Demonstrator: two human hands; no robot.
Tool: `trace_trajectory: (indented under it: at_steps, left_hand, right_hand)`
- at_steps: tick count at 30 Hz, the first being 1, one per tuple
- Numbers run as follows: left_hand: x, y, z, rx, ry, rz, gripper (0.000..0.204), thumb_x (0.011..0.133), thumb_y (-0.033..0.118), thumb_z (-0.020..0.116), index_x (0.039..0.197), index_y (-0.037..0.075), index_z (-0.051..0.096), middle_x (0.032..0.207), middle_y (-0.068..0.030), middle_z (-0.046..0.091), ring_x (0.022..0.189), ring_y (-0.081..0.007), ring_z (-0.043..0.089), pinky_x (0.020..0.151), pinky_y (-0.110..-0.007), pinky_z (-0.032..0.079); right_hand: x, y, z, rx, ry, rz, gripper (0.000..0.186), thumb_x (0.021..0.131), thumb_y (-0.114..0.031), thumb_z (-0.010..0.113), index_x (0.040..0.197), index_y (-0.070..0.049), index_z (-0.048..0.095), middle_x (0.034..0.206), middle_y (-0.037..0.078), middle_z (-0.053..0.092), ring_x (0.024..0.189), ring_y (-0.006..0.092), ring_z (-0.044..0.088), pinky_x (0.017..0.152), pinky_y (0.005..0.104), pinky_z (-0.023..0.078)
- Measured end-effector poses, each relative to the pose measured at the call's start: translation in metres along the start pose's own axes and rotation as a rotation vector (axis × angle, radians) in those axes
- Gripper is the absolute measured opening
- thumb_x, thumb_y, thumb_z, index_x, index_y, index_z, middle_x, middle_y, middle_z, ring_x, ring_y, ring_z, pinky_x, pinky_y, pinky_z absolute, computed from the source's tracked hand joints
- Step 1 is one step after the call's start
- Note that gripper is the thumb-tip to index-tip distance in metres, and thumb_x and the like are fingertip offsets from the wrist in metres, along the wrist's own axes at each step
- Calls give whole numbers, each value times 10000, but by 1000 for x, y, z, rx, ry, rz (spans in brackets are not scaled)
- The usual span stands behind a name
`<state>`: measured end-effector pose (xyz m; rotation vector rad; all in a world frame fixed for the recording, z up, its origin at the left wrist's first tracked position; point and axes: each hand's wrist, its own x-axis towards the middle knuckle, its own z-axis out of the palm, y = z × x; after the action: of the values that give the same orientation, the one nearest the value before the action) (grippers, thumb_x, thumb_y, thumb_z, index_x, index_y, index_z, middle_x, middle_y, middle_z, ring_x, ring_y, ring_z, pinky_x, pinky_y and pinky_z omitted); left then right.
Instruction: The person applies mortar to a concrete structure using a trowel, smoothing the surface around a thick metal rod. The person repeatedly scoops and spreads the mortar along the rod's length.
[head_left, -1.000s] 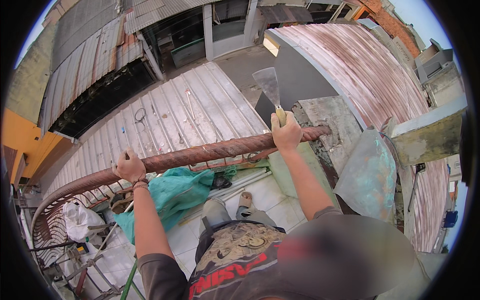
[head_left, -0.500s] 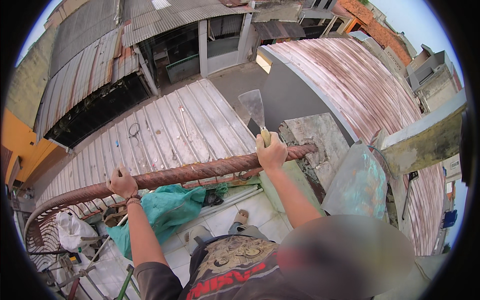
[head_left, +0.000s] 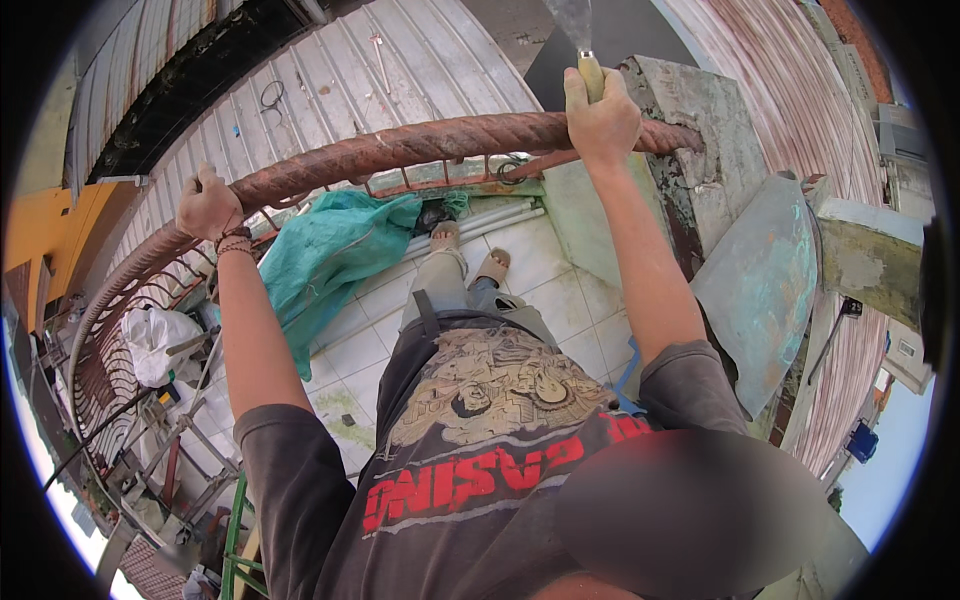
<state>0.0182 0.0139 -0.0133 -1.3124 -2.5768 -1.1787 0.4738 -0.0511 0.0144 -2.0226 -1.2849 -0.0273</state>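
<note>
My right hand (head_left: 605,115) is closed round the pale handle of a putty knife (head_left: 591,76), at the right part of a rusty railing. The knife's wide metal blade points away from me and is cut off at the top edge. My hand rests against the thick, twisted brown handrail (head_left: 400,147). Further left, my left hand (head_left: 209,208) is closed on the same handrail, with a bracelet at the wrist. Its fingertips are mostly hidden.
A green tarp or sack (head_left: 335,245) lies below the rail beside white pipes (head_left: 490,218). A white sack (head_left: 155,345) and metal frames (head_left: 190,430) stand at left. The rail meets a concrete post (head_left: 700,120); a bent grey-green sheet (head_left: 765,280) leans at right. Beyond lies a metal roof (head_left: 340,90).
The view has tilted down toward my body and feet, so the railing and both hands sit higher in the picture. Both hands keep their holds.
</note>
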Motion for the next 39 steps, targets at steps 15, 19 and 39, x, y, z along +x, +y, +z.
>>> trace_trajectory:
  at_steps: [15, 19, 39]
  left_hand:
    - [6, -7, 1, 67, 32, -14, 363, 731, 377, 622, 866, 76, 773, 883, -175, 719, 875, -328, 666, 846, -390, 485]
    - [8, -11, 4, 55, 49, 4, 370, 728, 372, 609, 874, 74, 773, 899, -180, 718, 878, -335, 666, 853, -391, 487]
    - [2, 1, 4, 301, -205, 127, 466, 881, 499, 511, 1009, 124, 758, 1014, -123, 727, 1002, -312, 654, 1004, -452, 361]
  right_hand:
    - [1, 16, 19, -44, 152, -76, 408, 792, -468, 719, 894, -74, 688, 765, 142, 703, 714, 357, 685, 691, 448, 531]
    - [1, 15, 17, -45, 129, -52, 422, 785, -483, 717, 914, -82, 699, 791, 149, 710, 749, 368, 687, 711, 450, 532]
    - [-250, 91, -136, 84, -509, 661, 362, 807, -301, 702, 987, 8, 644, 738, 148, 621, 701, 232, 605, 674, 373, 479]
